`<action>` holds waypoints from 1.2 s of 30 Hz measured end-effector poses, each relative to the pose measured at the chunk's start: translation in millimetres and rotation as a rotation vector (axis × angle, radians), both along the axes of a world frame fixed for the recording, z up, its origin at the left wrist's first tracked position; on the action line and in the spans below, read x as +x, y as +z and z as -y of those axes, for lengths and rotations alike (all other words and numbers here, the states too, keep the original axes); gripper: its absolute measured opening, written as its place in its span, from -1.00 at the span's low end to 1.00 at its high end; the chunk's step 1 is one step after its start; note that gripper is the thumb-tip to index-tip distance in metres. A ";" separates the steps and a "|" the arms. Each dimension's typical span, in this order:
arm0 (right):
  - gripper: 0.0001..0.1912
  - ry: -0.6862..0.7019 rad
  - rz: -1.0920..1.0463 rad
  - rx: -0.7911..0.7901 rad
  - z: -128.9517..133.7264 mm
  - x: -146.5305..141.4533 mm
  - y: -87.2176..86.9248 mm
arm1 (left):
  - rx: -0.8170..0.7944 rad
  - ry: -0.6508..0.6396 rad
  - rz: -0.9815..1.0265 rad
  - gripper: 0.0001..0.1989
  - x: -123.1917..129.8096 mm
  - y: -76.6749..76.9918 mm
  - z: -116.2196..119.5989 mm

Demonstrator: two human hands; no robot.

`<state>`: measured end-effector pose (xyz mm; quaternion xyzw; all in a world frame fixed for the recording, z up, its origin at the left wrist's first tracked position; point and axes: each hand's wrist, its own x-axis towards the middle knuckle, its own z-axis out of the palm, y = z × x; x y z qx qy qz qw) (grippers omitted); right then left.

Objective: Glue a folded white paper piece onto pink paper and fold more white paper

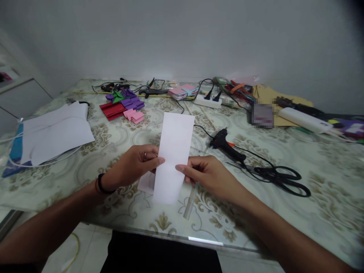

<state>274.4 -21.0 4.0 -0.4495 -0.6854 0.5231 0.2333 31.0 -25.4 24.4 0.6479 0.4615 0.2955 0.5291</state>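
A long white paper strip [175,146] is held up over the table between both hands. My left hand [142,163] pinches its left edge, thumb on the front and fingers behind. On the opposite edge, my right hand [203,170] grips it the same way, its thumb pressed on the front. Behind and below the strip, another white paper piece [145,182] lies partly hidden on the table. A clear, narrow stick [190,204], perhaps a glue stick or ruler, rests below my right hand. To the right lie a black glue gun [227,146] and black-handled scissors [278,176].
White sheets [57,132] with a white cable lie on the left. Folded coloured papers [125,104] sit at the back, near a pink paper bundle [183,91] and a power strip [208,101]. A white bar-shaped device [305,119] lies at right. The glass table edge [204,241] runs in front.
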 end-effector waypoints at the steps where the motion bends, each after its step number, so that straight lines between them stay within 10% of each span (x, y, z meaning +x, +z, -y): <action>1: -0.48 -0.009 0.006 0.015 -0.1 0.2 0.3 | -0.022 -0.023 0.033 -0.83 0.4 -0.6 0.3; 36: -0.47 0.001 0.031 0.070 -1.3 1.1 -1.0 | -0.093 -0.082 0.055 -0.53 2.1 -1.3 0.2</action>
